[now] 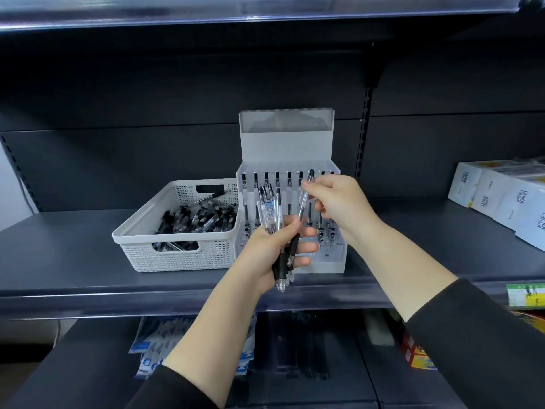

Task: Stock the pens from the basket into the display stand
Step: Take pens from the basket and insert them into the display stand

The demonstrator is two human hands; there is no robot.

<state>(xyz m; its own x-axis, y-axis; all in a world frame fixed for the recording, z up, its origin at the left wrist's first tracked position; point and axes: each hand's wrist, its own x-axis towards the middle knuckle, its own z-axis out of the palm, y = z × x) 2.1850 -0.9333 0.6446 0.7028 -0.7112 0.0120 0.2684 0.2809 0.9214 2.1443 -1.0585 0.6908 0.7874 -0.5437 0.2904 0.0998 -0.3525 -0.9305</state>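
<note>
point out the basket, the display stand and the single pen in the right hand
basket (pixel 177 255): head view, on its woven front wall
display stand (pixel 286 146): head view, on its white back panel
single pen (pixel 303 202): head view, on its clear barrel below the right hand (pixel 339 205)

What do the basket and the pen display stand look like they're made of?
Basket: likely matte white moulded plastic, given its perforated weave pattern and cut handle slots. Display stand: probably acrylic, frosted white at the back and clear in front, since pens show through.
</note>
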